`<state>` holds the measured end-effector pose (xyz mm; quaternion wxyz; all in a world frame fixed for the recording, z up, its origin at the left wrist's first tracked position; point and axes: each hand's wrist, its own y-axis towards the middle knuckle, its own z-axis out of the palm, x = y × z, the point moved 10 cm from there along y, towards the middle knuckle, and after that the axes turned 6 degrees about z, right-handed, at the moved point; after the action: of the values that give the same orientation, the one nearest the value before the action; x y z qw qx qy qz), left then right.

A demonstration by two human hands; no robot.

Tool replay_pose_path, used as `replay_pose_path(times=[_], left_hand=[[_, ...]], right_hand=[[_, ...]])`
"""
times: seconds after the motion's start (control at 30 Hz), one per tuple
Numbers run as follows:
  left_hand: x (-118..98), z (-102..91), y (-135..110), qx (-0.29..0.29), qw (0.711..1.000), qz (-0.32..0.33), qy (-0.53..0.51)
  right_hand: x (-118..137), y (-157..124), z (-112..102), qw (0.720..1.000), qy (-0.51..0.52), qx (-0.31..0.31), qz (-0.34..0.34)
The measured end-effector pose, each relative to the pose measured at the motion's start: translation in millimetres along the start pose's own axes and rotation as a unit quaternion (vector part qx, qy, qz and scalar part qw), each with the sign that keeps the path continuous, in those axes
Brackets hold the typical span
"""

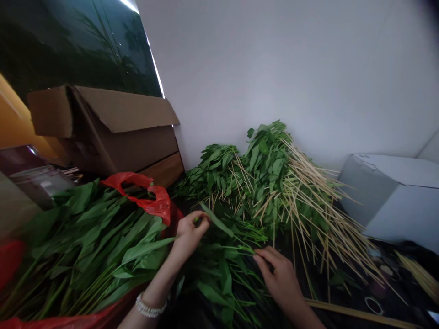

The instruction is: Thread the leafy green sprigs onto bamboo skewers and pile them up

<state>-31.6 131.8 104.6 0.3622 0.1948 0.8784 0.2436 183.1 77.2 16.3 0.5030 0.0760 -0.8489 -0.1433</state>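
- My R hand (281, 276), lower centre-right of frame: thumb & fingertips pinched on a thin green leafy stem (244, 248).
- That stem runs up-left from my R fingertips, toward centre of frame; its long, narrow green leaf (219, 224) lies btwn my hands, upper end just beside L fingertips.
- My L hand (190, 232), near centre: fingers curled in, thumb near index, bit of green showing in the loop. Can't tell if it grips anything.
- White beaded bracelet (150, 307) on L wrist, bottom of frame.
- Loose dark-green leafy stems (219, 288) below & btwn both hands, lower centre.
- L of my L arm, lower left: big heap of broad green leaves (99, 237) in a shiny red plastic bag (159, 203).
- Beyond my hands, centre to R: green leaf bundles w/ thin pale sticks (270, 164), sticks fanning to lower right.
- Open brown cardboard box (137, 146), upper left; white box (408, 201), far R.
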Motion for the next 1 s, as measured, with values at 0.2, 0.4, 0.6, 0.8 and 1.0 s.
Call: replay_pose_path(times=[0.2,0.4,0.6,0.8,1.0], left_hand=[[-52,38.5,-23,0.144,0.976,0.146,0.070],[-61,82.7,-49,0.193,0.930,0.239,0.201],[-61,97.3,-53,0.247,0.886,0.295,0.259],[-59,96.5,-53,0.265,0.890,0.284,0.240],[-27,73.9,-28,0.164,0.978,0.099,0.078]], right_hand=[[-3,-1,5,1.000,-0.020,0.002,-0.010],[5,-5,8,0.998,-0.044,0.000,-0.041],[12,-11,16,0.988,-0.119,0.012,-0.098],[25,-23,33,0.927,-0.315,0.014,-0.203],[28,-20,27,0.936,-0.293,-0.003,-0.197]])
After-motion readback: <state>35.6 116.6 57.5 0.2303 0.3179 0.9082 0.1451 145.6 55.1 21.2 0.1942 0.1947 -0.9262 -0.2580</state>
